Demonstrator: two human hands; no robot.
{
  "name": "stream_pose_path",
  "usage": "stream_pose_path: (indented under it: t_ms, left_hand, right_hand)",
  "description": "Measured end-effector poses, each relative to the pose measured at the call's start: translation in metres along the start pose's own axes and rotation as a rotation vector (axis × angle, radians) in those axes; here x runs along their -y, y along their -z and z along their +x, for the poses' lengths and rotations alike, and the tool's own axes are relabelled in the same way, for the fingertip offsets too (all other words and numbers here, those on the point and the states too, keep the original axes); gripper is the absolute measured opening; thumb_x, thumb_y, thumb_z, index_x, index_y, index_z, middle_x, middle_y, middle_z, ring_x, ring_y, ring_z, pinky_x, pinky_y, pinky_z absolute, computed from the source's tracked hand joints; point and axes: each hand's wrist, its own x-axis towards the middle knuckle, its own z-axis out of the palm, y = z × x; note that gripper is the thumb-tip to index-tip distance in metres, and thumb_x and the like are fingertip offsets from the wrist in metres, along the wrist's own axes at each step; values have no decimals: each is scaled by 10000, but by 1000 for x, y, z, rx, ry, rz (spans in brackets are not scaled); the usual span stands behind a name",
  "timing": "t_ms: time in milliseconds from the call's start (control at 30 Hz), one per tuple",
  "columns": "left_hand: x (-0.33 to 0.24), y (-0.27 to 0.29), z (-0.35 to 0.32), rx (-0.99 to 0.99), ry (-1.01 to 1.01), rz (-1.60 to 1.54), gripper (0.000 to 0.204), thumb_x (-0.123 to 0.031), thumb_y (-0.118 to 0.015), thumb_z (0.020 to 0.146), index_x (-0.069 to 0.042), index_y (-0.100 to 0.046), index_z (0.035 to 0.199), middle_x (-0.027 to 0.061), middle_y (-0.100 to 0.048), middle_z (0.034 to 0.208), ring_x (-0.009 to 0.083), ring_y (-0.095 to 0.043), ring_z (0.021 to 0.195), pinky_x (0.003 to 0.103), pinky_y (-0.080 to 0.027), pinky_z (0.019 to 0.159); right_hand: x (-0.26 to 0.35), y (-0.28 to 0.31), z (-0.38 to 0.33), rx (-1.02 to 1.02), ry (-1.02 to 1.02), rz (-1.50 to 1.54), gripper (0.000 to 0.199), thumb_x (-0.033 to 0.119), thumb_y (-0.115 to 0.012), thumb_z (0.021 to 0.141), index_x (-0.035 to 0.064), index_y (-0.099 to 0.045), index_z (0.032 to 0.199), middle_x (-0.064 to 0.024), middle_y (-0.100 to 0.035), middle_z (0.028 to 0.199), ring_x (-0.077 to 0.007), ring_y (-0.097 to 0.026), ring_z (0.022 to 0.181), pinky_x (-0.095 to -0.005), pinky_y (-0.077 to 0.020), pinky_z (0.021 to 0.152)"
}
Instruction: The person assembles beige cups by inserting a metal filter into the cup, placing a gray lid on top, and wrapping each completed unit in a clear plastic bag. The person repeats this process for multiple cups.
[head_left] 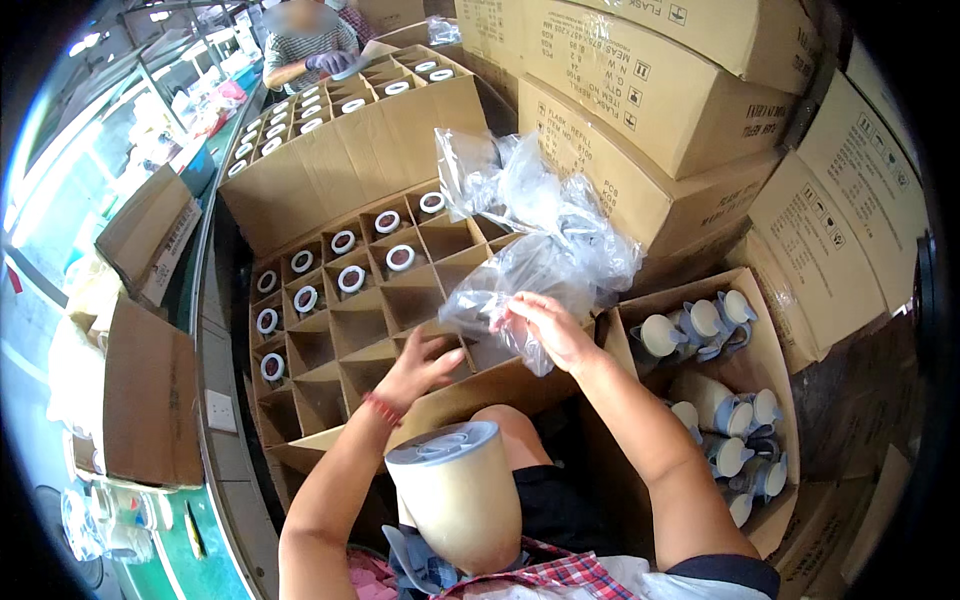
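Note:
My right hand pinches the edge of a clear plastic bag, which lies crumpled over the divided carton. My left hand hovers above the carton's near cells, fingers apart and holding nothing. Several cells hold upright things with round white-rimmed tops; other cells show only cardboard. Between my forearms, a cream jug rests on my lap, its pale blue round end facing up. Part of its blue handle shows low on its left side.
An open carton of cream and blue jugs stands at my right. Stacked closed cartons rise behind it. Beyond the near carton, another divided carton stands before a gloved co-worker. A green bench runs along the left.

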Motion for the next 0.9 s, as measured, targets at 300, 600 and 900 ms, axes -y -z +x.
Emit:
stream_pose_path:
  t_ms: [300,600,900]
  left_hand:
    - [-4,28,-9,42,-335,123,252,98,-595,794,4,-645,1023,65,-685,995,146,-623,936,302,-509,827]
    - [64,29,-215,-101,-373,540,102,10,-641,761,-25,-618,854,108,-625,798,262,-608,808,353,-483,748]
    - [46,8,-303,-397,-205,-38,115,14,-429,889,4,-540,860,41,-563,787,137,-594,721,280,-513,679]
  right_hand:
    - [-17,-25,-78,266,-44,181,248,259,-472,1017,41,-584,975,-11,-615,888,-92,-563,826,-255,-473,769]
    - [-43,-60,-123,339,518,-633,119,81,-568,755,37,-571,865,-194,-588,1062,-416,-519,1107,-492,-388,982]
    - [-56,-92,-246,463,181,-732,71,86,-613,749,47,-580,799,-112,-610,818,-305,-596,802,-389,-462,790]
